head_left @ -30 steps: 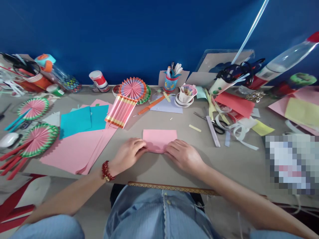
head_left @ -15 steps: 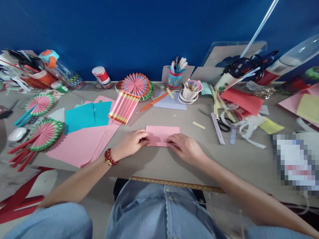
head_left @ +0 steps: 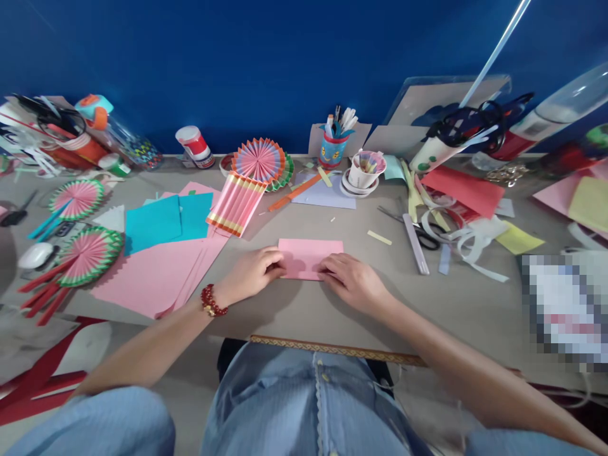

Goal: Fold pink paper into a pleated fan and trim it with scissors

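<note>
Pink paper (head_left: 308, 256) pinched at both ends

It lies on the desk (head_left: 304, 316) between the two hands, its long sides running from one grip to the other. The left hand (head_left: 254, 273) has thumb and fingers closed on its left end; the right hand (head_left: 355, 280) pinches the right end near the closest edge. A red bead bracelet (head_left: 212, 300) circles the left wrist.

Left of the grip, larger pink sheets (head_left: 147, 278) lie under blue sheets (head_left: 154, 221). Farther left are two round fans, one with red sticks (head_left: 47, 296), the other with blue sticks (head_left: 50, 221). Beyond the left hand, a pleated strip (head_left: 237, 204) overlaps an orange-edged rosette (head_left: 259, 163).

Beyond the right hand lies a narrow yellow slip (head_left: 379, 237); farther right are scissors (head_left: 430, 239) and curled white strips (head_left: 472, 246). Well past the grip, a pen cup (head_left: 331, 152) stands near a white cup (head_left: 361, 178).
</note>
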Motion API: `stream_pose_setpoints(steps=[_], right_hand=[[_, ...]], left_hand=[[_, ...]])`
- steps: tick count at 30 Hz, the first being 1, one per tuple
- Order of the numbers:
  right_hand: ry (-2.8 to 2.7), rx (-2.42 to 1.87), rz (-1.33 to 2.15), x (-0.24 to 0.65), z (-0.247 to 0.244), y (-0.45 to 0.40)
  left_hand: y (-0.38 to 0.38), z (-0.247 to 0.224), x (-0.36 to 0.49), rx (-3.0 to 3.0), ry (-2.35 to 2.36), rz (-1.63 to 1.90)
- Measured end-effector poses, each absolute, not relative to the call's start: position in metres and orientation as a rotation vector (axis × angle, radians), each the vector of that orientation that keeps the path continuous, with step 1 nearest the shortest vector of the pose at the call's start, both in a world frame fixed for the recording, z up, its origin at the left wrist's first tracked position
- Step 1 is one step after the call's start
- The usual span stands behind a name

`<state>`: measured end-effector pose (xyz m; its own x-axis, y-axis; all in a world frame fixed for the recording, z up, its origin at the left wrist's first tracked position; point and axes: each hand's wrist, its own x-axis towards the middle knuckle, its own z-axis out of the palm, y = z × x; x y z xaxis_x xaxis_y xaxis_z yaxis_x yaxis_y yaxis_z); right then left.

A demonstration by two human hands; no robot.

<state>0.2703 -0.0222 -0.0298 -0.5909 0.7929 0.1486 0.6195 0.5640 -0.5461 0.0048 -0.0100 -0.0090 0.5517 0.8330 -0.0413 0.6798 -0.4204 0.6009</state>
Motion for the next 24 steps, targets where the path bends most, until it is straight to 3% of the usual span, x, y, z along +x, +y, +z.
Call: stream_pose_setpoints(steps=[24], right_hand=[[-2.400,-1.218,0.720,0.296,-0.017,-0.016]], left_hand=[[-0.014,-0.005,0.007,2.282,1.181,0.335]])
